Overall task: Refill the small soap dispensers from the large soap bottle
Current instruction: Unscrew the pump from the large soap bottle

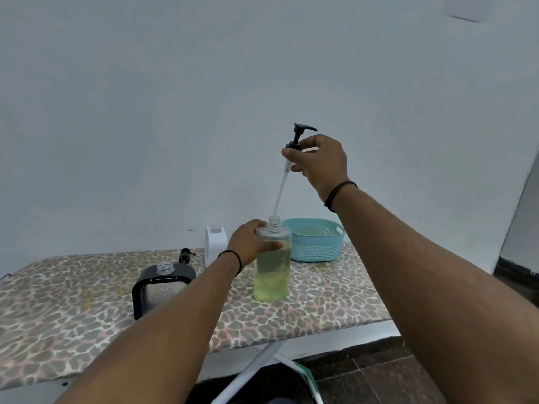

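The large clear soap bottle (271, 272), with green soap in it, stands upright on the leopard-print board (87, 310). My left hand (250, 243) grips its shoulder. My right hand (319, 164) holds the black pump head (299, 135) up in the air, and the tip of its white tube (280, 193) is still in the bottle's open neck. A black-framed small dispenser (160, 290) with an open neck stands to the left. A white small dispenser (215, 243), also uncapped, stands behind my left hand.
A second black pump (185, 255) lies on the board behind the black dispenser. A light blue perforated basket (315, 240) sits at the board's far right end. A white wall rises behind; the dark floor and the white board legs (262, 363) show below.
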